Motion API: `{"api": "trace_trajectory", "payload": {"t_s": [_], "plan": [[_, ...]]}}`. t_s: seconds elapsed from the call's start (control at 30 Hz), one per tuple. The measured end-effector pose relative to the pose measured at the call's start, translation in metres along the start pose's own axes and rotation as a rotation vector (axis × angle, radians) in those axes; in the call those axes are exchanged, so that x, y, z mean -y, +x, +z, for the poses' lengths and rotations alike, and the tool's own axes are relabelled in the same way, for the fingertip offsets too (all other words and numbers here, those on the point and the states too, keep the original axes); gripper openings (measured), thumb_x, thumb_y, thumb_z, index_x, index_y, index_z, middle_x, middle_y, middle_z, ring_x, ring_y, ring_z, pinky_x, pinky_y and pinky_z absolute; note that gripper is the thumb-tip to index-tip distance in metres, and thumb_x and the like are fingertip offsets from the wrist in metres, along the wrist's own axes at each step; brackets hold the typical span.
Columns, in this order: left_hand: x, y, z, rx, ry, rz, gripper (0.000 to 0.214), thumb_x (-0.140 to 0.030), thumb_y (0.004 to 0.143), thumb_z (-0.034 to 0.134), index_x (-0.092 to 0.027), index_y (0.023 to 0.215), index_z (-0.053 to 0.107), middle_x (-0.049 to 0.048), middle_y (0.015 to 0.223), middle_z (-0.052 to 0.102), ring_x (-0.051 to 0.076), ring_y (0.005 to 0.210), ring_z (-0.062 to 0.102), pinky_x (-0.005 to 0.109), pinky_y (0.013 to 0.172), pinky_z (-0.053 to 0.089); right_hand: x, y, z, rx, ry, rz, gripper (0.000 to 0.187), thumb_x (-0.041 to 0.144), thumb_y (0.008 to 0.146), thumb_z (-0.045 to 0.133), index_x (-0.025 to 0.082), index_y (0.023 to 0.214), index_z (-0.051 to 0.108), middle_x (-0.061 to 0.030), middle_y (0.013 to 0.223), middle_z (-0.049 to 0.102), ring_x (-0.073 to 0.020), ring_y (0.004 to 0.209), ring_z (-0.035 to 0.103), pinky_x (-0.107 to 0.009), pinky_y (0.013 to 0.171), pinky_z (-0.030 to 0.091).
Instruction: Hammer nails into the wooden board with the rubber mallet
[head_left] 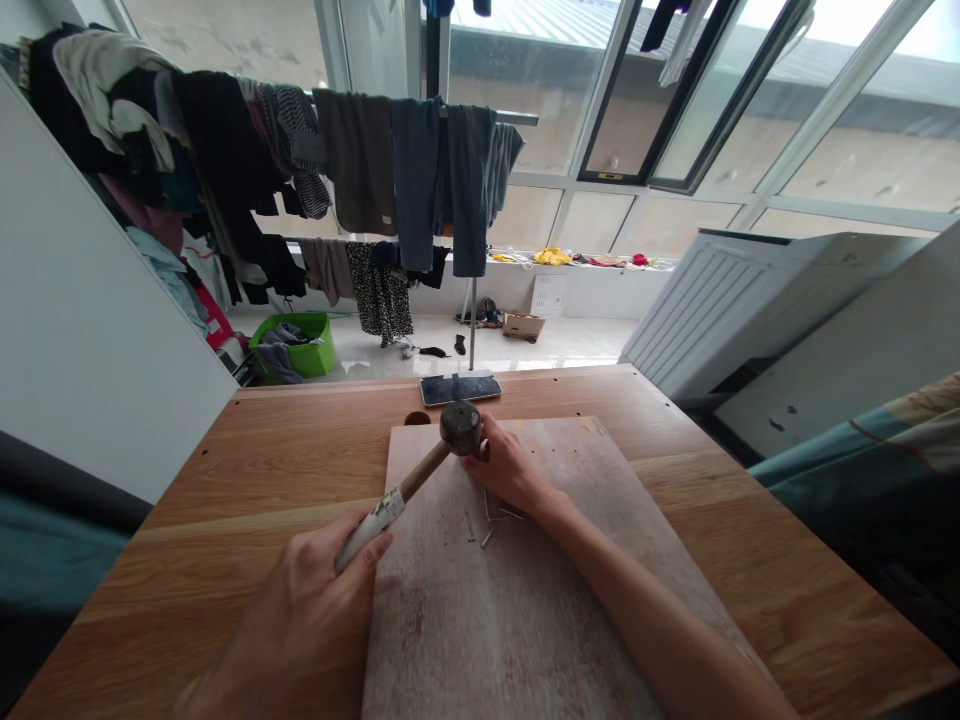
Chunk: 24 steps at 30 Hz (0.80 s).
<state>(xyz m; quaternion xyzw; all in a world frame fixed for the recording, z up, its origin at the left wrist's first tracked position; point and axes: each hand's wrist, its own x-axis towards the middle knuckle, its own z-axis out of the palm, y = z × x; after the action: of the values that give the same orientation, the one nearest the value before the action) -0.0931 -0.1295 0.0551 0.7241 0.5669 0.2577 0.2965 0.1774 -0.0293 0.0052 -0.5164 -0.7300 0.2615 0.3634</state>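
My left hand (315, 565) is wrapped round the pale lower handle of a hammer (382, 512), whose dark round head is raised in front of my right hand (510, 465). The fingers of my right hand are bent at the far part of a worn wooden board (457, 620). Behind the hammer head their tips are partly hidden, so what they pinch, if anything, does not show. Several loose nails (491, 518) lie on the board close to my right wrist.
The board rests on a wooden table (262, 490). At the table's far edge lies a phone (460, 388), with a small brown round thing (417, 418) nearer. Beyond are a drying rack with clothes (360, 160), a green basket (315, 350) and a white ribbed appliance (705, 300).
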Motion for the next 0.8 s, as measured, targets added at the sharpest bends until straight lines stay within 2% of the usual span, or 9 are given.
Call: {"api": "trace_trajectory", "payload": {"t_s": [0.27, 0.33, 0.4, 0.5, 0.57, 0.67, 0.73, 0.8], "plan": [[0.003, 0.001, 0.004, 0.008, -0.009, -0.033, 0.039, -0.055, 0.092, 0.055, -0.024, 0.102, 0.077, 0.0008, 0.09, 0.08, 0.024, 0.086, 0.076, 0.022, 0.072, 0.056, -0.002, 0.0, 0.003, 0.028, -0.008, 0.007, 0.042, 0.008, 0.078, 0.063, 0.022, 0.116, 0.052, 0.0062, 0.075, 0.062, -0.0122, 0.059, 0.056, -0.024, 0.061, 0.043], [0.005, 0.001, 0.003, -0.004, -0.009, -0.027, 0.039, -0.055, 0.092, 0.056, -0.024, 0.103, 0.077, 0.0006, 0.092, 0.08, 0.024, 0.087, 0.076, 0.021, 0.073, 0.056, -0.001, 0.0, -0.004, 0.047, -0.023, -0.003, 0.04, 0.01, 0.08, 0.064, 0.022, 0.116, 0.052, 0.0046, 0.08, 0.062, -0.0126, 0.062, 0.056, -0.025, 0.063, 0.044], [0.009, 0.0, 0.004, -0.043, -0.011, -0.036, 0.039, -0.056, 0.092, 0.057, -0.024, 0.106, 0.076, 0.0005, 0.093, 0.08, 0.023, 0.086, 0.076, 0.02, 0.071, 0.056, 0.005, -0.002, -0.018, 0.07, -0.045, -0.026, 0.031, 0.014, 0.082, 0.068, 0.022, 0.108, 0.054, 0.0018, 0.086, 0.063, -0.0139, 0.07, 0.057, -0.027, 0.068, 0.045], [0.016, -0.002, 0.007, -0.103, -0.014, -0.069, 0.043, -0.057, 0.09, 0.058, -0.023, 0.11, 0.075, -0.0001, 0.091, 0.08, 0.022, 0.083, 0.075, 0.018, 0.067, 0.054, 0.022, -0.012, -0.044, 0.208, -0.122, -0.143, 0.021, 0.006, 0.081, 0.068, 0.021, 0.092, 0.059, -0.0003, 0.092, 0.064, -0.0154, 0.081, 0.057, -0.028, 0.075, 0.045], [0.02, -0.002, 0.009, -0.128, -0.025, -0.08, 0.045, -0.059, 0.089, 0.058, -0.022, 0.108, 0.075, -0.0003, 0.087, 0.079, 0.02, 0.077, 0.074, 0.018, 0.064, 0.053, 0.039, -0.02, -0.056, 0.369, -0.274, -0.297, 0.026, -0.002, 0.082, 0.063, 0.021, 0.094, 0.061, -0.0027, 0.096, 0.065, -0.0173, 0.088, 0.057, -0.029, 0.077, 0.044], [0.024, -0.002, 0.011, -0.156, -0.045, -0.093, 0.048, -0.061, 0.088, 0.058, -0.02, 0.105, 0.076, -0.001, 0.075, 0.075, 0.017, 0.066, 0.07, 0.017, 0.061, 0.053, 0.061, -0.028, -0.057, 0.54, -0.555, -0.484, 0.024, -0.004, 0.086, 0.06, 0.019, 0.093, 0.064, -0.0066, 0.094, 0.068, -0.0205, 0.089, 0.055, -0.031, 0.074, 0.043], [0.026, -0.002, 0.011, -0.157, -0.054, -0.11, 0.049, -0.062, 0.086, 0.058, -0.02, 0.105, 0.076, -0.0026, 0.061, 0.067, 0.016, 0.056, 0.064, 0.017, 0.055, 0.05, 0.068, -0.027, -0.051, 0.598, -0.666, -0.533, 0.02, -0.001, 0.089, 0.06, 0.018, 0.088, 0.065, -0.0071, 0.086, 0.067, -0.021, 0.083, 0.054, -0.032, 0.072, 0.042], [0.028, -0.002, 0.011, -0.148, -0.062, -0.123, 0.051, -0.063, 0.086, 0.058, -0.02, 0.106, 0.076, -0.0046, 0.051, 0.057, 0.014, 0.046, 0.056, 0.017, 0.046, 0.044, 0.065, -0.023, -0.047, 0.628, -0.674, -0.536, 0.02, -0.001, 0.087, 0.061, 0.018, 0.085, 0.065, -0.0059, 0.08, 0.067, -0.0201, 0.079, 0.054, -0.032, 0.071, 0.041]]}}
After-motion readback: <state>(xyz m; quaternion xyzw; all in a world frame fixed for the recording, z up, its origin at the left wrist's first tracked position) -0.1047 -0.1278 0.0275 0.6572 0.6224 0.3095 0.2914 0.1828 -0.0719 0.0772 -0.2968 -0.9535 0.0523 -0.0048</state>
